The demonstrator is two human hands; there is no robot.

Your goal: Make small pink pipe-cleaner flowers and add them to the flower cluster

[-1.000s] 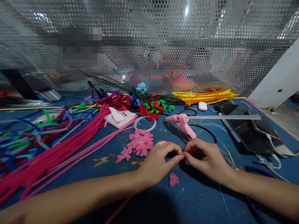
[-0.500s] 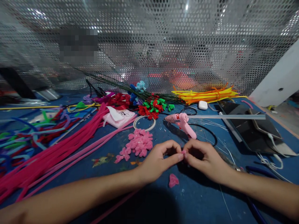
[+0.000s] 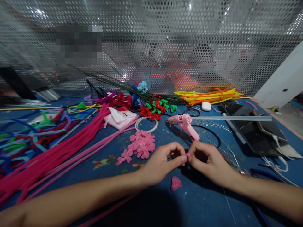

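Note:
Between the fingertips of both hands is a short piece of pink pipe cleaner [image 3: 187, 155], mostly covered by the fingers. My left hand [image 3: 165, 160] pinches it from the left, my right hand [image 3: 208, 162] from the right. On the table just below them lies a folded pink pipe cleaner petal [image 3: 176, 183]. Several fuzzy pink flowers [image 3: 142, 144] sit in a pile left of my hands, beside a whitish ring [image 3: 155, 127]. Beyond my right hand rests a pink hot glue gun [image 3: 189, 127] with a long clear glue stick [image 3: 232, 118] in its back.
Long pink pipe cleaners [image 3: 71, 148] stretch across the left, near a tangle of coloured pieces [image 3: 40, 132]. A tissue pack [image 3: 121, 119], red and green flowers [image 3: 156, 107] and yellow pipe cleaners [image 3: 210, 95] lie behind. At right are a dark tablet [image 3: 251, 132] and blue-handled pliers [image 3: 265, 173].
Both hands stay in nearly the same place, still pinching the pink piece, with the right hand shifted slightly right. A little more of the piece shows between the fingertips.

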